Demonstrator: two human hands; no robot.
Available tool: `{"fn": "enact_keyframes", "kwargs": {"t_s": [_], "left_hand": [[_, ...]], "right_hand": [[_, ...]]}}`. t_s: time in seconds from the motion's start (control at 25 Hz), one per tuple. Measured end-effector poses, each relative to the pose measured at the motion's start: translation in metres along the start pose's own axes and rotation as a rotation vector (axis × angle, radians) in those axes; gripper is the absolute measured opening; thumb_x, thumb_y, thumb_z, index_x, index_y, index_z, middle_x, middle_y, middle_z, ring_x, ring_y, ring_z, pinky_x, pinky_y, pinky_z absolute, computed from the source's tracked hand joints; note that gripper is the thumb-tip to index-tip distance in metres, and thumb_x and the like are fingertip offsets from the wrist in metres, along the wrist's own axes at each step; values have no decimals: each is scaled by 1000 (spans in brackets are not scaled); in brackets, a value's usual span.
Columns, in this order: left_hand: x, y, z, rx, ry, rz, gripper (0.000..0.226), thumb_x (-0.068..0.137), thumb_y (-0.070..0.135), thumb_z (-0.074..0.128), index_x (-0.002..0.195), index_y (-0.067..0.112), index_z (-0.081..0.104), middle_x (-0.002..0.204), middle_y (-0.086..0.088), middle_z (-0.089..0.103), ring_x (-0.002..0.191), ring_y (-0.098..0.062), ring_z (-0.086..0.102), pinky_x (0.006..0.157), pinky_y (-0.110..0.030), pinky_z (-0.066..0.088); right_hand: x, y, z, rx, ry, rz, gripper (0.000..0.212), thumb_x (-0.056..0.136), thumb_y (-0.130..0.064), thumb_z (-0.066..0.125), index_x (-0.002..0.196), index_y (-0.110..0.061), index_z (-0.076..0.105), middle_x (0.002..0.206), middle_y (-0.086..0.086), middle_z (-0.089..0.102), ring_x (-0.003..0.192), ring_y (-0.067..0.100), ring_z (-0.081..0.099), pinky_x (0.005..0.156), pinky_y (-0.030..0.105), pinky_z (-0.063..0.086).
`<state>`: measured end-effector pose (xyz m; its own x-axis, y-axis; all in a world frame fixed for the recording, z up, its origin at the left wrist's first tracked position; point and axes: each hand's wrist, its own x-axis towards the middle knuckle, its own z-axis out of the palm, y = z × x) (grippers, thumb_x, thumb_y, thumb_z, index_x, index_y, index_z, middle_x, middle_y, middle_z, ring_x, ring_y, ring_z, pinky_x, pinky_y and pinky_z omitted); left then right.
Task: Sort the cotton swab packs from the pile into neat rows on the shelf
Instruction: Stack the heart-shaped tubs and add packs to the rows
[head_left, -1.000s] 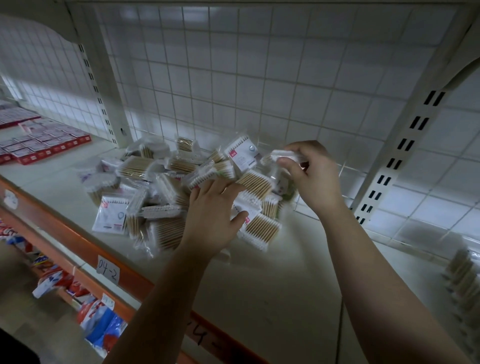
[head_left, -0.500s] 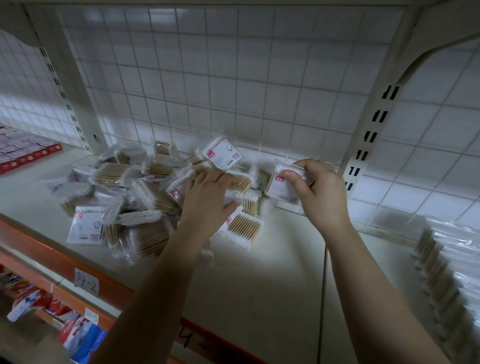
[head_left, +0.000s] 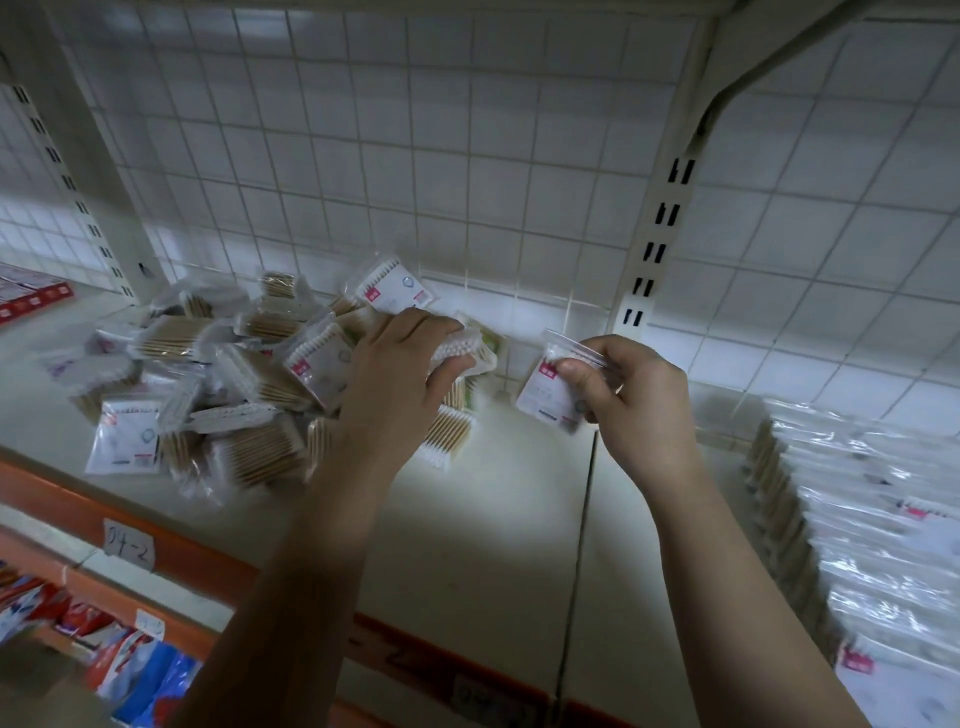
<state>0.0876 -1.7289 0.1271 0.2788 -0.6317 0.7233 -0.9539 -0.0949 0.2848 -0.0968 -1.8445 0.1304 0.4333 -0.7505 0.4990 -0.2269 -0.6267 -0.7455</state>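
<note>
A loose pile of cotton swab packs (head_left: 218, 379) lies on the white shelf (head_left: 467, 545), left of centre. My left hand (head_left: 395, 379) rests on the pile's right side, fingers closed on one clear pack (head_left: 457, 353) with white swab tips showing. My right hand (head_left: 634, 395) holds another pack (head_left: 545, 389) by its top edge, just right of the pile and above the shelf. Neat rows of packs (head_left: 852, 509) stand on edge at the far right.
A white wire grid (head_left: 415, 156) backs the shelf, with slotted uprights (head_left: 660, 228) between bays. The front edge is orange with paper labels (head_left: 127, 551). Red boxes (head_left: 31, 299) sit far left. Coloured packets (head_left: 130, 670) fill the shelf below.
The view swung right, bringing the sorted rows into sight. My right hand carried its pack rightward away from the pile. My left hand closed on a pack at the pile's right side.
</note>
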Motion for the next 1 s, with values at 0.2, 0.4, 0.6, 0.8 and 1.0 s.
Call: {"fn": "enact_keyframes", "kwargs": {"t_s": [0.2, 0.4, 0.6, 0.8, 1.0], "left_hand": [[-2, 54, -2, -56, 33, 44, 36, 90, 35, 51, 111, 9, 62, 101, -8, 63, 95, -25, 52, 85, -30, 36], [-3, 132, 10, -136, 23, 81, 32, 89, 32, 51, 109, 9, 63, 99, -6, 63, 94, -22, 50, 82, -25, 34], [-10, 217, 37, -240, -21, 150, 31, 88, 31, 52, 106, 9, 63, 96, -4, 63, 90, -21, 49, 81, -22, 32], [-22, 276, 56, -318, -64, 178, 36, 88, 36, 48, 107, 10, 64, 96, -1, 63, 92, -14, 44, 81, -16, 29], [-36, 303, 62, -337, -78, 150, 40, 88, 39, 47, 109, 11, 65, 99, 1, 64, 96, -12, 46, 85, -13, 29]], "right_hand": [[-21, -11, -48, -72, -7, -50, 10, 84, -25, 68, 93, -23, 68, 83, -11, 61, 75, 15, 59, 69, 29, 47], [-48, 1, -127, -162, 79, -89, 10, 84, -25, 68, 94, -22, 68, 86, -6, 64, 79, 7, 51, 68, 23, 42], [-83, 20, -210, -166, 212, -56, 13, 84, -23, 68, 90, -34, 66, 85, -18, 64, 76, 8, 56, 67, 19, 43], [-112, 51, -268, -234, 310, 6, 16, 84, -25, 68, 90, -39, 62, 78, -24, 62, 67, 13, 51, 65, 26, 38], [-122, 99, -284, -342, 196, 57, 10, 82, -25, 69, 92, -25, 68, 79, -17, 64, 77, 22, 59, 68, 33, 48]]}}
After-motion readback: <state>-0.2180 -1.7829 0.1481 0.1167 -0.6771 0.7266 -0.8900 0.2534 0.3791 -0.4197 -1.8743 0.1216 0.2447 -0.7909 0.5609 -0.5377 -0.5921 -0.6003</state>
